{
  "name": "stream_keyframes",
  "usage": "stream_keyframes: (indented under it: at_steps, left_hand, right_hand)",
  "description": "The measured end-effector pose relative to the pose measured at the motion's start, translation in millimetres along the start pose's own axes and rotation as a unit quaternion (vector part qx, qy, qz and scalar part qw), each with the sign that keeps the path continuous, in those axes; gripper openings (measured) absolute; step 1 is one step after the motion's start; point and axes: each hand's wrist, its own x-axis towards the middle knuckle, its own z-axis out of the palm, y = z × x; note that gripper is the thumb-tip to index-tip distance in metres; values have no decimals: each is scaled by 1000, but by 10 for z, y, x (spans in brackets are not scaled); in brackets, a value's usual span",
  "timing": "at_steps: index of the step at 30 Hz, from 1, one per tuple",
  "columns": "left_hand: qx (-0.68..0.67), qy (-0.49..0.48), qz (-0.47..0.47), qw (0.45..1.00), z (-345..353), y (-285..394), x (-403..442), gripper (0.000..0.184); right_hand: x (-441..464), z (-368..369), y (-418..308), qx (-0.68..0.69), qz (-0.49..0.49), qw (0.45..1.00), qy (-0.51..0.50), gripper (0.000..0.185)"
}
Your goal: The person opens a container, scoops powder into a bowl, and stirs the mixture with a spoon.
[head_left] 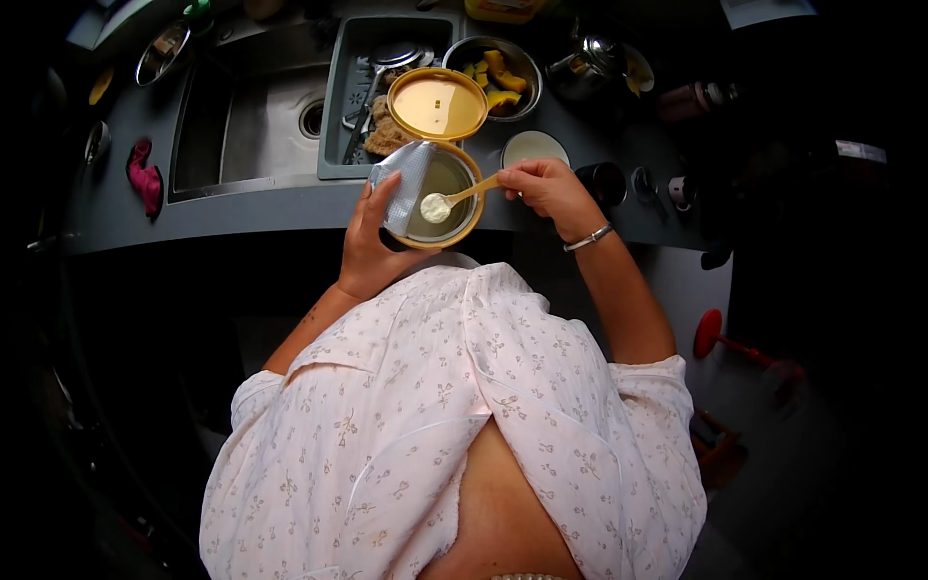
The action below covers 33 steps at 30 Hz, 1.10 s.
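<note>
My left hand (369,242) is closed round the left side of a round yellow-rimmed tin (472,224) at the counter's front edge. Its fingers also lie against the silver foil seal (406,179), which is peeled partly back. The tin's yellow lid (438,104) stands open behind it. Between thumb and fingers, my right hand (549,193) pinches the handle of a pale yellow scoop (476,190). White powder (436,208) fills the scoop, held over the tin's opening. Just behind my right hand is a round vessel with whitish contents (534,147).
A steel sink (256,126) lies to the left, with a grey drainer tray (333,116) holding utensils beside it. Behind the lid is a metal bowl (530,72) with yellow-orange pieces. A kettle (588,63) and dark cup (604,184) stand right; a magenta cloth (145,179) lies left.
</note>
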Motion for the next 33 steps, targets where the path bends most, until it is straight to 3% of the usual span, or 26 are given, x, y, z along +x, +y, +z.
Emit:
stream_keyframes:
  at_steps: [7,9,10,13,14,16,17,18,20,30,33]
  left_hand:
    - [2,-3,-11,1000,26,11,-18,101]
    - [-1,-4,-23,1000,22,23,-12,101]
    - [-4,-8,-20,1000,26,4,-16,101]
    - [-2,-14,-31,999,40,-59,-52,103]
    - [-3,-17,-29,999,36,-76,-54,103]
    - [18,-10,-4,1000,37,-87,-47,104]
    - [17,-13,-2,1000,43,-94,-53,104]
    - [12,-12,-13,1000,50,-95,-63,105]
    - [7,-10,-22,1000,55,-111,-69,105]
    - [30,-16,-14,999,39,-64,-56,106]
    - [29,-18,-11,999,31,-58,-71,106]
  right_hand:
    - [-251,-291,383,215,-29,973,73,18]
    - [-313,-363,558,283,-100,936,184,18]
    - [-327,-368,630,284,-101,934,190,18]
    - [-264,-349,871,88,-221,881,410,16]
    - [-248,-340,942,89,-220,879,413,16]
    - [-240,-299,1042,-206,-342,769,499,15]
    - [-240,-295,1123,-288,-327,755,489,16]
    - [-249,-297,1166,-287,-325,755,491,16]
    - [-241,-283,1199,-480,-388,632,469,21]
    - [-313,-205,1169,-529,-384,573,494,23]
    - [-294,-238,1200,-525,-372,590,488,22]
